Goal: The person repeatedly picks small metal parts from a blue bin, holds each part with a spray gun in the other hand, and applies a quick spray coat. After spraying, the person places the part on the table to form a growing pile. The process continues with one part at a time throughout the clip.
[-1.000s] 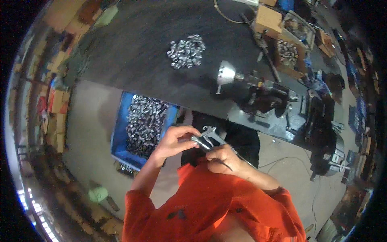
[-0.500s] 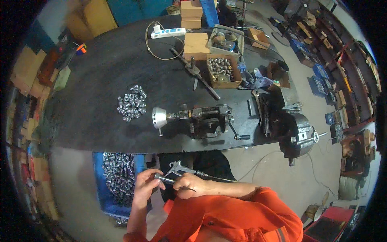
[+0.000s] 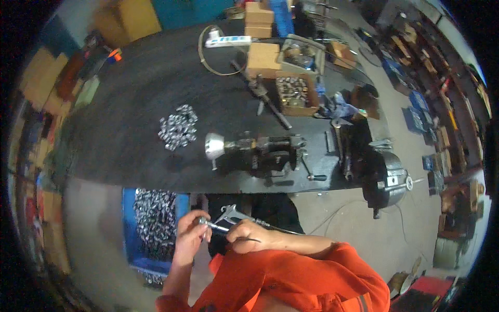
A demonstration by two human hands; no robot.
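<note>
My left hand [image 3: 190,235] pinches a small metal cylinder [image 3: 203,221] between thumb and fingers. A slim, shiny metal rod [image 3: 218,227] runs from that piece into the closed fingers of my right hand [image 3: 250,236]. Beyond my right fist sticks out a thin dark tip; whether it belongs to the rod is hidden by the hand. Just behind my right hand is a silver air blow gun [image 3: 229,212], its hose leading off to the right. To the left of my left hand stands a blue bin [image 3: 128,229] full of small metal fittings [image 3: 156,221].
On the dark table [image 3: 119,109] are a pile of metal fittings [image 3: 178,127] and a hand-cranked fixture [image 3: 267,153] with a silver cone. Behind it lie a tap wrench [image 3: 265,96] and a cardboard box [image 3: 312,106] of fittings. A vise [image 3: 387,179] overhangs the right edge.
The view has shifted slightly, so the table's things appear further right. Both hands stay together at the rod, and my left hand sits a little higher in the picture.
</note>
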